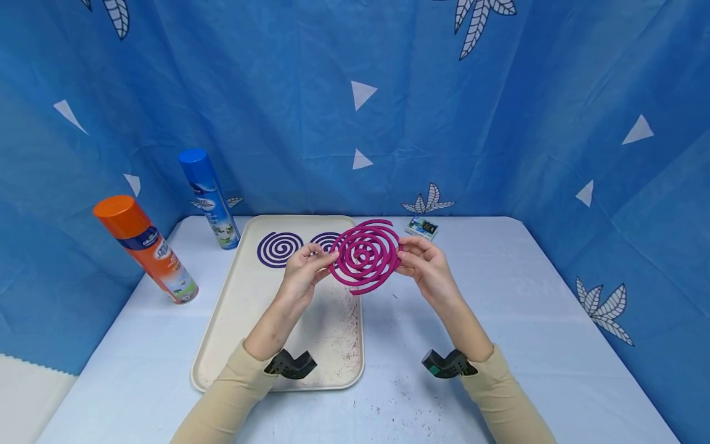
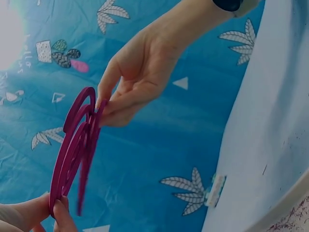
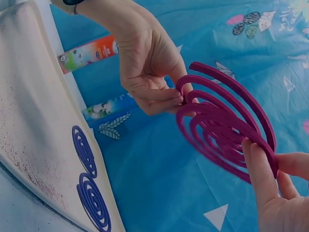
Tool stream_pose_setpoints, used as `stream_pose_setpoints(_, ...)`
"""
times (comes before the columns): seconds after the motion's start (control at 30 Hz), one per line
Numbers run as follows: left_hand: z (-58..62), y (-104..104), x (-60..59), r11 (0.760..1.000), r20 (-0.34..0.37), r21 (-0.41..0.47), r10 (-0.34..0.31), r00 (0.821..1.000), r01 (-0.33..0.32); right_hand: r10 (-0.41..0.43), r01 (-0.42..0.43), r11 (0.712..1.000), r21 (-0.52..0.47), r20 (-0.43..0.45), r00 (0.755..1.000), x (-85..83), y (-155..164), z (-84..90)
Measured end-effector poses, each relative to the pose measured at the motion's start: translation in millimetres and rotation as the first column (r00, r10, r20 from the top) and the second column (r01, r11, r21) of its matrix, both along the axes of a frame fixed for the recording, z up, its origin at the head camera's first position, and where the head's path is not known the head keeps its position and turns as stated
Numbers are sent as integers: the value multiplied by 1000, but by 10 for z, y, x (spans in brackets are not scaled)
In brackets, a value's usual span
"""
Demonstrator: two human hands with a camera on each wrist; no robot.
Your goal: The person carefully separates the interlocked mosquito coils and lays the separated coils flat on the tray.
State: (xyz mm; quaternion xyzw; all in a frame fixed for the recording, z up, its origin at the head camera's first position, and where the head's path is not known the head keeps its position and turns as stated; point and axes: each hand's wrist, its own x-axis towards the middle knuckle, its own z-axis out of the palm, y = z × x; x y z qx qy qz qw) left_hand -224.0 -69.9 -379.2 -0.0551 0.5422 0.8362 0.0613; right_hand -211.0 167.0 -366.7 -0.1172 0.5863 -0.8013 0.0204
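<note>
A pair of magenta mosquito coils (image 1: 363, 254), nested together, is held up in front of me above the right edge of the tray. My left hand (image 1: 302, 270) pinches the left rim between thumb and fingers. At the opposite rim, my right hand (image 1: 427, 266) grips with thumb and fingertips. In the right wrist view the magenta spirals (image 3: 224, 133) partly spread apart, with one outer arm sticking out. Seen edge-on in the left wrist view, the coils (image 2: 72, 150) show a gap between their layers.
On the cream tray (image 1: 266, 351) lie two purple coils (image 1: 280, 250), one partly behind my left hand. An orange spray can (image 1: 150, 250) and a blue spray can (image 1: 209, 200) stand left. A small box (image 1: 422, 228) sits at the back. Dark crumbs dot tray and table.
</note>
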Motion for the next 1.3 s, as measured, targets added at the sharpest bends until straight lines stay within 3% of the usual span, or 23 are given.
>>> stream_pose_setpoints(0.27, 27, -77, -20, 996, -17, -61, 57, 998, -58, -3, 4, 1000, -20, 37, 999, -14, -2, 50)
stream_pose_setpoints(0.43, 55, -176, -89, 993, -50, -51, 104, 993, -107, -25, 29, 998, -56, 60, 998, -41, 15, 56)
stream_pose_setpoints(0.57, 55, -339, -174, 994, -43, -38, 103, 994, -104, -41, 49, 995, -90, 81, 996, -70, 18, 31)
stream_pose_setpoints(0.73, 13, -642, -279, 996, 12, -42, 81, 997, -81, -69, 75, 995, -58, 96, 993, -91, 0, -18)
stream_pose_setpoints(0.9, -123, -967, -301, 987, 49, -137, 91, 995, -83, -90, 92, 996, -18, 101, 991, -104, -15, -55)
stream_pose_setpoints(1.13, -481, -1400, -212, 952, 156, -306, 27, 987, 23, -86, 86, 996, 1, 136, 987, -120, -33, -125)
stream_pose_setpoints(1.3, -687, -1590, -205, 931, 224, -364, 40, 974, 45, -74, 70, 997, 29, 172, 982, -138, -76, -192)
